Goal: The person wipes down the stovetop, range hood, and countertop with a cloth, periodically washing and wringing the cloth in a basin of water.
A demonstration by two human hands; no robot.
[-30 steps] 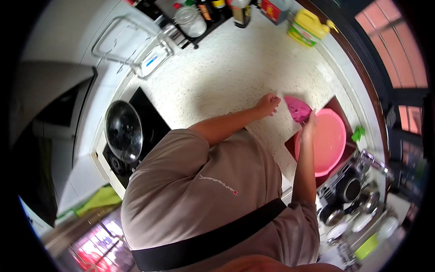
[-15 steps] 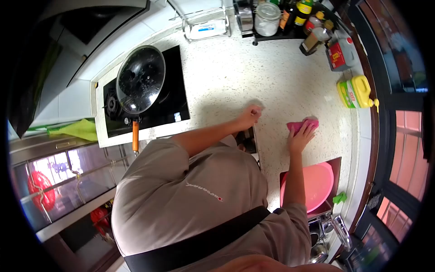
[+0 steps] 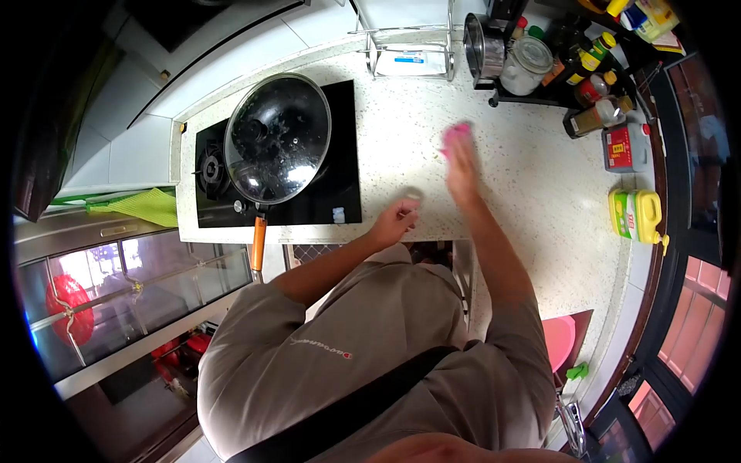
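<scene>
A pink cloth (image 3: 457, 139) lies on the speckled pale countertop (image 3: 532, 197), under the fingers of my right hand (image 3: 461, 176). That arm reaches forward, and the hand is somewhat blurred. Near the counter's front edge, my left hand (image 3: 395, 222) hovers or rests with its fingers curled. Something small and pale shows at its fingertips, but I cannot make out what it is. To the left of this hand is the black cooktop (image 3: 340, 166), where a wok with a glass lid (image 3: 278, 139) and a wooden handle (image 3: 258, 243) stands.
A wire rack (image 3: 409, 62) stands against the back wall. At the back right are a glass jar (image 3: 527, 65), several bottles, a red-labelled jug (image 3: 625, 148) and a yellow jug (image 3: 636, 215). A pink basin (image 3: 560, 339) sits in the sink at the right front.
My right hand has swept the pink cloth forward and left, away from the sink. My left hand has shifted closer to the cooktop. The camera view has also turned.
</scene>
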